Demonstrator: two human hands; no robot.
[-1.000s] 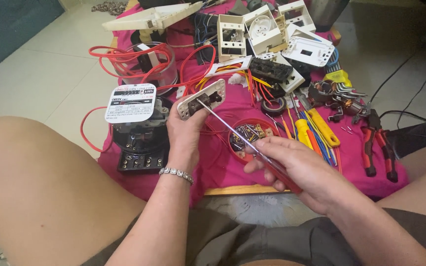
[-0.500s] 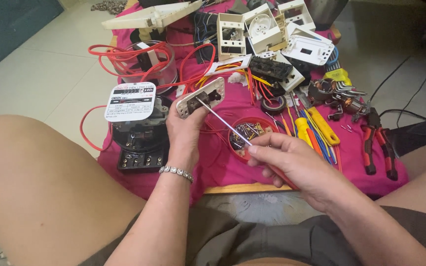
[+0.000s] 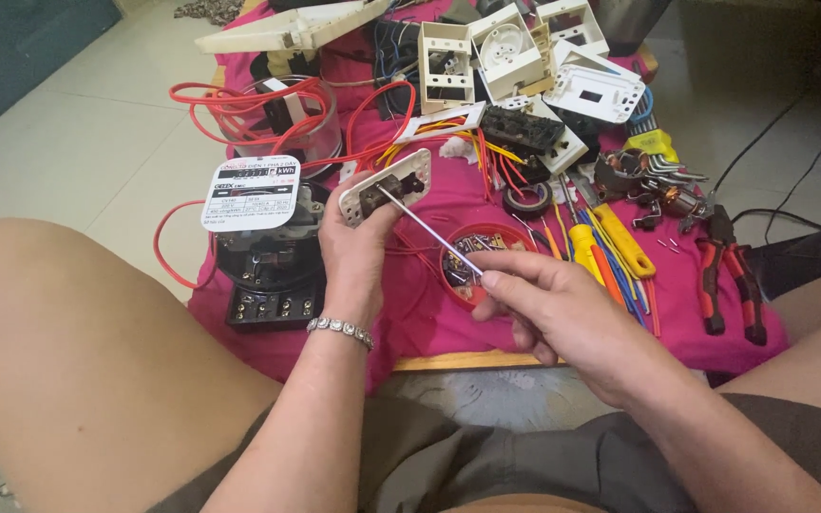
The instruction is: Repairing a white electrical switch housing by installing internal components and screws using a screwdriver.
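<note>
Plastic, light and stiff, the cream switch plate [image 3: 387,184] sits pinched by its edges in the left hand [image 3: 358,252], while the right hand [image 3: 553,309] clamps a thin screwdriver [image 3: 429,231].

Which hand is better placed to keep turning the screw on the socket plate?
Right. The right hand grips the screwdriver, whose tip already sits against the white socket plate. The left hand is wrapped around that plate, holding it up, so it likely cannot drive anything.
</note>
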